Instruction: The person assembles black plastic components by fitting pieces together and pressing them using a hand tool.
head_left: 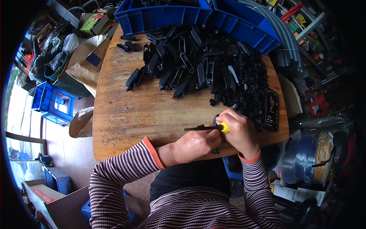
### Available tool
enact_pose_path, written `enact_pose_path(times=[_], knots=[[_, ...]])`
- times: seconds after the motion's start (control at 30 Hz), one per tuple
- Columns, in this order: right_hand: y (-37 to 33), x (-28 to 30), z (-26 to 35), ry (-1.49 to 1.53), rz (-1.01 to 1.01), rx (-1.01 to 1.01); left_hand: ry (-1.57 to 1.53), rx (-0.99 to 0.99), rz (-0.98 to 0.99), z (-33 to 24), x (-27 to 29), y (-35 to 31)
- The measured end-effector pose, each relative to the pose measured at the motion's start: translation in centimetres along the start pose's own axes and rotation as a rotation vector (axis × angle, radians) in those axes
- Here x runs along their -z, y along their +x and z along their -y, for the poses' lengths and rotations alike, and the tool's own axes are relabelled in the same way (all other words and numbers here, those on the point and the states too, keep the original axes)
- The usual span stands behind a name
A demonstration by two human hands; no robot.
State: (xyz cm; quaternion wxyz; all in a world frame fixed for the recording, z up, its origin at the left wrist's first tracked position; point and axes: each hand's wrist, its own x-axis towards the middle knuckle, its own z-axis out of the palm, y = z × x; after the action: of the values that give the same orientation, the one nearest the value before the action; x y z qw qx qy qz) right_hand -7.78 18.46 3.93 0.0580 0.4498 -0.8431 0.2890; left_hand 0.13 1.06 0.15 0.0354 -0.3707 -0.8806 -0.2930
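Close to the table's near edge, my two hands meet. My right hand (239, 129) is closed round a hand tool with a yellow-and-black handle (225, 127); whether it is a screwdriver, I cannot tell. My left hand (194, 144) is closed beside it, pinching a slim dark piece (195, 128) that points left and lines up with the tool. The fingers partly hide where the two meet. Beyond my hands lies a large heap of black plastic parts (185, 63), mostly long narrow housings. A few small black bits (215, 151) lie by my left fingers.
Blue plastic crates (164, 21) stand along the table's far edge, one with black parts inside. A phone (271, 110) with a lit screen lies at the right of the wooden table (126, 114). Brown paper bags (85, 63) stand to the left, wrapped spools (305, 158) to the right.
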Motion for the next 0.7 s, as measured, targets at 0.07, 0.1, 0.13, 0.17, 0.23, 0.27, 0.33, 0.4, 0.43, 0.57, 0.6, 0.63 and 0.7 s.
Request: enact_pose_path(times=[0.07,0.1,0.13,0.17,0.23,0.27,0.33,0.4,0.43,0.57,0.6,0.63,0.7], knots=[[0.6,0.9,-0.7,0.059,0.039,0.029,0.085,-0.045,-0.105,0.2,-0.3,-0.1],[1.1,1.5,-1.3,0.113,0.079,0.063,0.131,-0.071,-0.161,0.4,-0.3,0.0],[1.6,2.0,-1.5,0.169,0.118,0.097,0.135,-0.074,-0.162,0.5,-0.1,0.1],[2.1,2.8,-1.0,0.168,0.119,0.097,0.152,-0.068,-0.146,0.3,0.0,0.1],[3.3,4.5,0.7,0.533,-0.279,-0.053,0.186,-0.055,-0.113,-0.1,0.2,0.2],[3.6,4.7,1.5,0.715,-0.486,-0.133,0.187,-0.056,-0.108,-0.2,0.2,0.1],[3.6,1.2,0.9,0.749,-0.432,-0.167,0.123,-0.045,-0.092,0.0,0.1,-0.1],[3.7,-1.1,-0.4,0.792,-0.326,-0.223,0.099,-0.070,-0.091,0.3,0.2,0.8],[3.7,-0.8,-0.3,0.798,-0.326,-0.217,0.097,-0.062,-0.109,0.4,0.1,0.6],[1.8,3.0,-0.6,0.663,-0.590,-0.246,0.209,-0.100,-0.161,0.8,0.5,1.0],[1.0,3.5,-1.7,0.523,-0.500,-0.285,0.329,-0.165,-0.171,1.2,0.9,1.8],[0.3,3.7,-2.9,0.385,-0.409,-0.323,0.449,-0.228,-0.182,1.3,1.1,2.1],[-0.8,3.5,-4.2,0.250,-0.317,-0.346,0.430,-0.180,-0.171,1.8,0.9,1.9]])
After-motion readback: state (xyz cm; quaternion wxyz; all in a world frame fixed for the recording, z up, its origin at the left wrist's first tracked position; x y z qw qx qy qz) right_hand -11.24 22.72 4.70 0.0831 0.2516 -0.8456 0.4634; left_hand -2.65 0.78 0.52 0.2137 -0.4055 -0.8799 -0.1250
